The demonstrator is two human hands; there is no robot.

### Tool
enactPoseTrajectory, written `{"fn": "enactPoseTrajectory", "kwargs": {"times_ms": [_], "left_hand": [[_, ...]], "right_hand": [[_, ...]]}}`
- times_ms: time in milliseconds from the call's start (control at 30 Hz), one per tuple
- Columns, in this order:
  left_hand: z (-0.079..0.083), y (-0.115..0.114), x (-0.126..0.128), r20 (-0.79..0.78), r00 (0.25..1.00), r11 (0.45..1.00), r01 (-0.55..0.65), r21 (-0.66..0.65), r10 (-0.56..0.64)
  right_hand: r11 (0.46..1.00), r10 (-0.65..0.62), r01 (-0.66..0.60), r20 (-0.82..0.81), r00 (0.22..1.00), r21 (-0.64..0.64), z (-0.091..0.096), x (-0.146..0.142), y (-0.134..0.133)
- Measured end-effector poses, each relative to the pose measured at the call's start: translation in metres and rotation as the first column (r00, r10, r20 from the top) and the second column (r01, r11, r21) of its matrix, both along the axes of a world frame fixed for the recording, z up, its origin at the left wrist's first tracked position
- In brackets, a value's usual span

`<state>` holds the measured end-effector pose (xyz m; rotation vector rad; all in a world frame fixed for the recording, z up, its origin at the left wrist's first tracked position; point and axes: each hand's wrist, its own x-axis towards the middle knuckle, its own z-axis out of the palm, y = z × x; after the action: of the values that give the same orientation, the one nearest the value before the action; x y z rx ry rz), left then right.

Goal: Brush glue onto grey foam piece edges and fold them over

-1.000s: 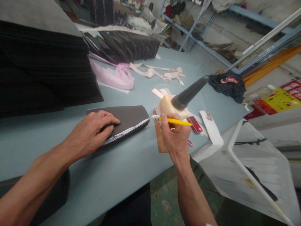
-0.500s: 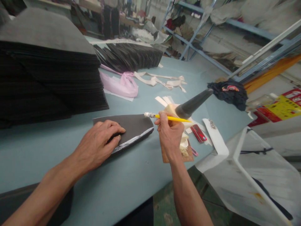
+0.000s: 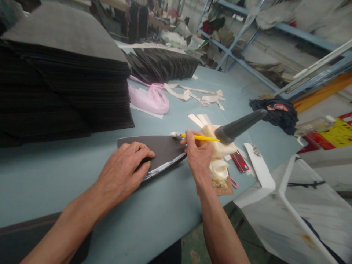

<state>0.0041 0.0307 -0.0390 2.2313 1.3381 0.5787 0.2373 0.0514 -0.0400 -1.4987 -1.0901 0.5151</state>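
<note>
A dark grey tapered piece (image 3: 166, 152), perhaps several layers thick, lies on the table with a wet white coating along its near edge. My left hand (image 3: 130, 165) rests on top of it, thumb and fingers apart. In my right hand (image 3: 199, 156) is a yellow-handled brush (image 3: 205, 138), pinched between thumb and fingers. White-smeared bristles sit at the piece's far edge, close to its right end; contact is hard to make out. Beside that hand, a cream-coloured mass (image 3: 220, 170) lies on a brown board (image 3: 224, 189).
A tall stack of dark sheets (image 3: 68, 91) stands at left, with a fanned row (image 3: 167, 66) behind. Pink strip (image 3: 150, 101), pale ribbons (image 3: 195, 96), a dark cone-like object (image 3: 239, 126) and a red packet (image 3: 239, 161) lie about. A white-framed bin (image 3: 288, 205) adjoins the table's right edge.
The view has shifted, so the scene sits further right. Relative to the dark piece, the brush has moved left along the far edge. My left hand stays on the piece.
</note>
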Motion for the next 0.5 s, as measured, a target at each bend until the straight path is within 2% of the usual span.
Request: {"fn": "enactPoseTrajectory", "kwargs": {"times_ms": [333,500], "left_hand": [[-0.0003,-0.0027,0.0005,-0.013,1.0,1.0,-0.015,0.014,0.015],[-0.0029,-0.0042,0.0002,-0.007,1.0,0.999,-0.007,0.043,0.007]], "right_hand": [[0.999,-0.024,0.027,0.06,0.998,-0.035,-0.004,0.0019,0.0014],[0.999,-0.013,0.017,0.103,0.995,-0.043,0.0026,0.0024,0.0031]]}}
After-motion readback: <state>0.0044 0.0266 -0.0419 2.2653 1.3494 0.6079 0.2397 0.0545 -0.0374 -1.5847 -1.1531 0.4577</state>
